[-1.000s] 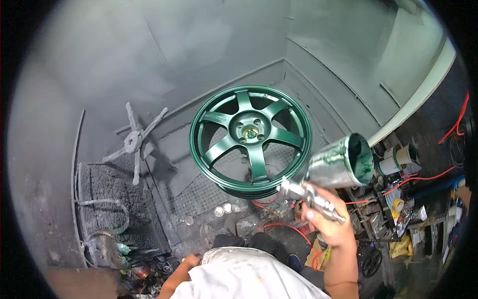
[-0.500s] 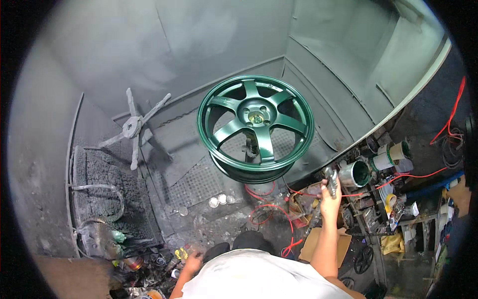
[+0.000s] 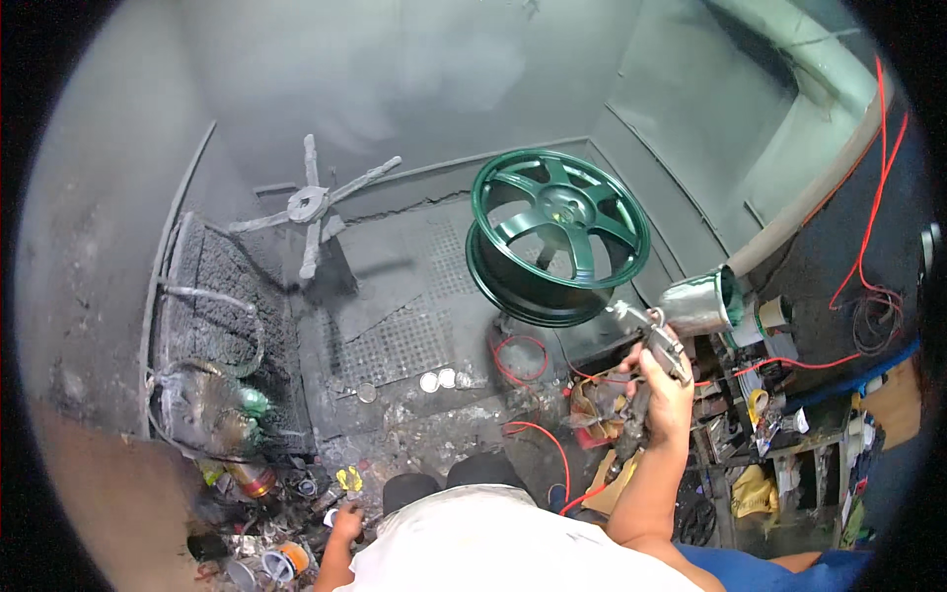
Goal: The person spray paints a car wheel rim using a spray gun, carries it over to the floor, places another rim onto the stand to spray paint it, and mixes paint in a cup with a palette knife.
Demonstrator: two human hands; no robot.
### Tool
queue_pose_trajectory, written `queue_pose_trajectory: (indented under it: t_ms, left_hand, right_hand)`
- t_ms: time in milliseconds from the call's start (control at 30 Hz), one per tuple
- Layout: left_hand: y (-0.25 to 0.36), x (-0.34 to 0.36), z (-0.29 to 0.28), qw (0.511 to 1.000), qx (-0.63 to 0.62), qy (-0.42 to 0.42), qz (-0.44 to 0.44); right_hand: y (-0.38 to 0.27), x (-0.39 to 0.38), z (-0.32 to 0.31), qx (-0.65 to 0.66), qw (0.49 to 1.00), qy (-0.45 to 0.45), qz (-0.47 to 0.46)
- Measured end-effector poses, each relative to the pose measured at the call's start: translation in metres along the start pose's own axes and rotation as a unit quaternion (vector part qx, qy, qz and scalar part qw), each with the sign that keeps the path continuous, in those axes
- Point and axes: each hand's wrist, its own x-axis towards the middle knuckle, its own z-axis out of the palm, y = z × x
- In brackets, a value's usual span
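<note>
My right hand [image 3: 663,380] is wrapped round a silver paint spray gun [image 3: 667,347], its front end close to the wheel's lower right edge. A metal paint cup [image 3: 692,301], marked with green, adjoins the gun. The glossy green car wheel rim [image 3: 582,237] is raised above the floor with its spoked face tilted up; what bears it is mostly hidden behind it. Low at the left, my left hand [image 3: 345,521] hangs beside the floor clutter, well away from the wheel. It is too small and blurred to make out its fingers.
A grey overspray-coated stand [image 3: 308,205] with several arms stands at the left, beside a crusted panel [image 3: 222,296]. A red hose [image 3: 552,434] runs over the floor near my legs. Cans and scraps [image 3: 286,560] lie lower left; a crowded shelf [image 3: 789,449] is at right.
My view has shifted, and the wheel now appears farther right with more of its barrel side showing. My right hand has turned the spray gun, bringing its front end nearer the wheel.
</note>
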Motion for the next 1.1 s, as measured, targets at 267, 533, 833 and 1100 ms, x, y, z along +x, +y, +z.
queue_pose_trajectory:
  t_ms: [267,533,833,1100]
  left_hand:
    - [-0.008,-0.042,0.015,0.924,-0.351,0.138,-0.064]
    - [-0.058,-0.103,0.123,0.958,-0.240,0.081,-0.131]
    - [-0.060,-0.097,0.109,0.969,-0.202,0.067,-0.127]
    - [-0.042,-0.065,0.029,0.876,-0.432,0.205,-0.058]
  right_hand:
    - [-0.002,0.046,-0.015,-0.127,0.989,0.041,-0.057]
    - [0.018,0.107,-0.090,-0.176,0.975,0.114,-0.079]
    - [0.019,0.041,0.040,-0.119,0.988,-0.085,-0.050]
    - [0.232,-0.056,0.246,-0.291,0.839,-0.452,0.081]
